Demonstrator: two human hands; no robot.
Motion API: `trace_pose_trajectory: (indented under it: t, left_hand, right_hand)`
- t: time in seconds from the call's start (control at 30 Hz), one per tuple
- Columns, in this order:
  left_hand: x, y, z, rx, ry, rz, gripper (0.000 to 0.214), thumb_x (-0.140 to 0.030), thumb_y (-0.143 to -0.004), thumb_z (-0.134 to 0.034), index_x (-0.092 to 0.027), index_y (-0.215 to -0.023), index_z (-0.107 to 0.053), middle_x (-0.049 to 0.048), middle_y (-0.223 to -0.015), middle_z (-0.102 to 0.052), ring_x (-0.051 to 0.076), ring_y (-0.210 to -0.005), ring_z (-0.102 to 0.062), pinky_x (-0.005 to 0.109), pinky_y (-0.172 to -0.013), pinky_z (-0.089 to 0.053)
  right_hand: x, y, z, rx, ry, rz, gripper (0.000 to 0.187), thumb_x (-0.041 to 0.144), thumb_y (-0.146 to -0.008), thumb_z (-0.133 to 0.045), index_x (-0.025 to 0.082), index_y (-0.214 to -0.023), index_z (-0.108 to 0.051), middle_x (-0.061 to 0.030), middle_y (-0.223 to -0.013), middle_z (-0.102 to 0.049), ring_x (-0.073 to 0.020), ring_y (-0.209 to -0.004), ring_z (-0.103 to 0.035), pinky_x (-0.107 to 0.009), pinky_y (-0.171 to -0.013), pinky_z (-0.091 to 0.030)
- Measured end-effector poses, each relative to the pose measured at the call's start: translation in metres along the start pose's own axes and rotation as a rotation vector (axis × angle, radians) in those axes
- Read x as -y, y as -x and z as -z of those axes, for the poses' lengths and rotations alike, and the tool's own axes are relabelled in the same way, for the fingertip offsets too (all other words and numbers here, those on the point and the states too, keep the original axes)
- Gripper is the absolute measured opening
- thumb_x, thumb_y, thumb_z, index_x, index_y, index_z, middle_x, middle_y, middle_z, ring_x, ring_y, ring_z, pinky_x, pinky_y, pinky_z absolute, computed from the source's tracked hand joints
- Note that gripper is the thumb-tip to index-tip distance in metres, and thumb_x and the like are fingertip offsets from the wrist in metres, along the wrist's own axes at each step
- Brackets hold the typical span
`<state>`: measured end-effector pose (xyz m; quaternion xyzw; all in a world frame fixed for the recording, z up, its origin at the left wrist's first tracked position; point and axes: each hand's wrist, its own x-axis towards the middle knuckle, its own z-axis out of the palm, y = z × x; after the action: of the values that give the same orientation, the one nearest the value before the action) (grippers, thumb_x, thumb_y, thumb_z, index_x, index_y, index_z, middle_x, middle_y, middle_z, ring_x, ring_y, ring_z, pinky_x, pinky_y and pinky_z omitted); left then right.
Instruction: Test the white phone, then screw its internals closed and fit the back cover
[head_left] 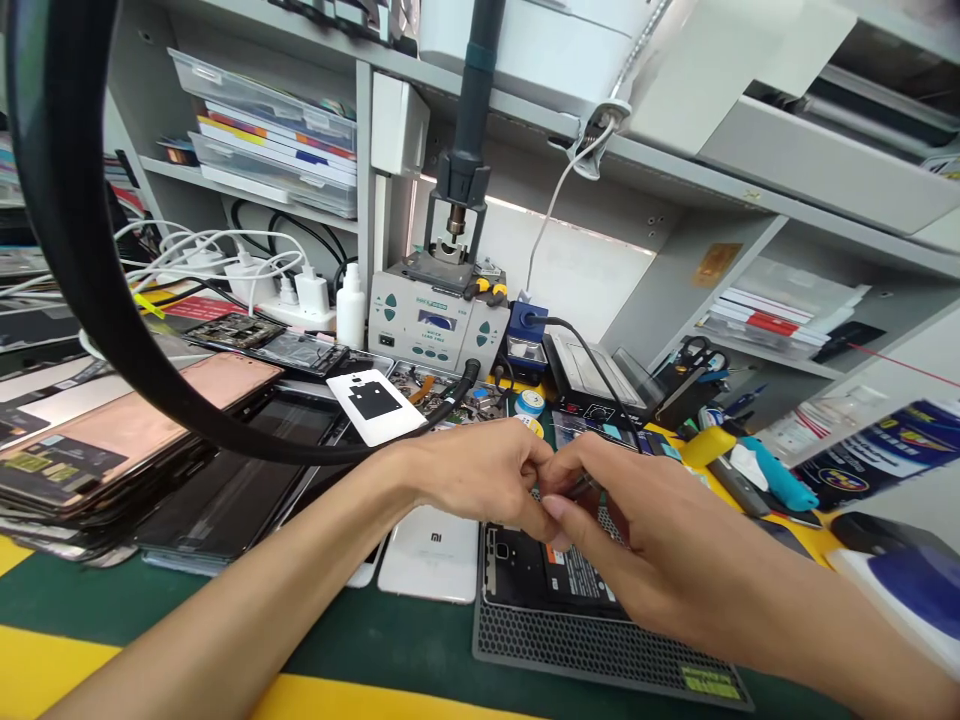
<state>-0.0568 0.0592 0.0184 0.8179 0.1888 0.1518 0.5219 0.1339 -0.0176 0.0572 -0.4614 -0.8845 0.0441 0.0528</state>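
Note:
My left hand (480, 475) and my right hand (630, 510) meet fingertip to fingertip, both with curled, closed fingers. A small dark, shiny bit shows between them, but the fingers cover most of it and I cannot name it. Just below the hands lies an opened phone (525, 575), its black inside and labelled battery partly showing. It rests on a grey perforated mat (600, 650). Left of the mat, a white phone back cover (429, 555) with a logo lies on the green surface, close under my left wrist.
Behind the hands stands a hot-air rework station (435, 325) with its handpiece (469, 110) upright in a holder. Phone parts and screens (217, 490) are stacked at left. A black hose (75, 250) arcs across the near left. A white bottle (350, 308) stands beside the station.

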Motion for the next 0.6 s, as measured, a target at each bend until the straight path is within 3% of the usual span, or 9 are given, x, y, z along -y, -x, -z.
trace_pose_trajectory:
  t: [0.1,0.23,0.4,0.47,0.53,0.6]
  left_hand:
    - [0.001,0.002,0.003,0.041,-0.026,0.039,0.022,-0.031,-0.076,-0.069,-0.020,-0.063,-0.056,-0.0085,-0.054,-0.033,0.008,-0.048,-0.031,0.028,-0.047,-0.024]
    - [-0.001,0.009,0.012,0.138,0.028,0.143,0.008,-0.023,-0.077,-0.063,-0.022,-0.078,-0.055,-0.0086,-0.056,-0.041,0.010,-0.044,-0.042,0.025,-0.042,-0.036]
    - [0.000,0.013,0.021,-0.025,-0.035,0.163,0.024,-0.027,-0.083,-0.055,-0.020,-0.106,-0.060,-0.0061,-0.062,-0.046,0.011,-0.048,-0.041,0.025,-0.044,-0.034]
    - [0.002,0.012,0.021,-0.038,-0.057,0.181,0.026,-0.029,-0.083,-0.055,-0.019,-0.106,-0.062,-0.0057,-0.061,-0.044,0.011,-0.048,-0.039,0.026,-0.045,-0.032]
    - [0.005,0.011,0.020,-0.039,-0.068,0.188,0.025,-0.029,-0.081,-0.056,-0.018,-0.102,-0.063,-0.0052,-0.060,-0.044,0.011,-0.049,-0.039,0.027,-0.047,-0.031]
    - [0.007,0.010,0.019,-0.048,-0.086,0.190,0.022,-0.027,-0.079,-0.057,-0.018,-0.098,-0.064,-0.0047,-0.061,-0.044,0.011,-0.050,-0.038,0.027,-0.048,-0.029]
  right_hand:
    - [-0.001,0.003,0.003,0.034,0.023,-0.022,0.005,0.030,-0.099,-0.047,0.028,-0.096,-0.050,0.0014,-0.079,-0.063,-0.0187,-0.064,-0.056,-0.031,-0.052,-0.033]
    - [-0.003,0.005,0.006,0.097,0.004,-0.032,0.006,0.029,-0.098,-0.052,0.031,-0.103,-0.052,0.0023,-0.080,-0.064,-0.0180,-0.065,-0.058,-0.029,-0.052,-0.036]
    - [-0.005,-0.003,0.001,0.064,-0.058,-0.006,0.006,0.033,-0.099,-0.054,0.031,-0.105,-0.052,0.0040,-0.073,-0.067,-0.0180,-0.062,-0.060,-0.029,-0.052,-0.036]
    - [-0.004,-0.005,-0.001,0.034,-0.048,-0.006,0.013,0.035,-0.098,-0.056,0.031,-0.110,-0.051,0.0034,-0.074,-0.068,-0.0189,-0.062,-0.061,-0.029,-0.052,-0.035]
    - [-0.002,-0.005,-0.001,0.032,-0.045,-0.001,0.021,0.032,-0.097,-0.057,0.032,-0.116,-0.050,0.0010,-0.088,-0.071,-0.0198,-0.071,-0.064,-0.029,-0.056,-0.039]
    - [-0.001,-0.005,0.000,0.057,-0.075,0.006,0.018,0.026,-0.097,-0.055,0.032,-0.114,-0.050,0.0008,-0.095,-0.071,-0.0192,-0.076,-0.066,-0.029,-0.060,-0.042]
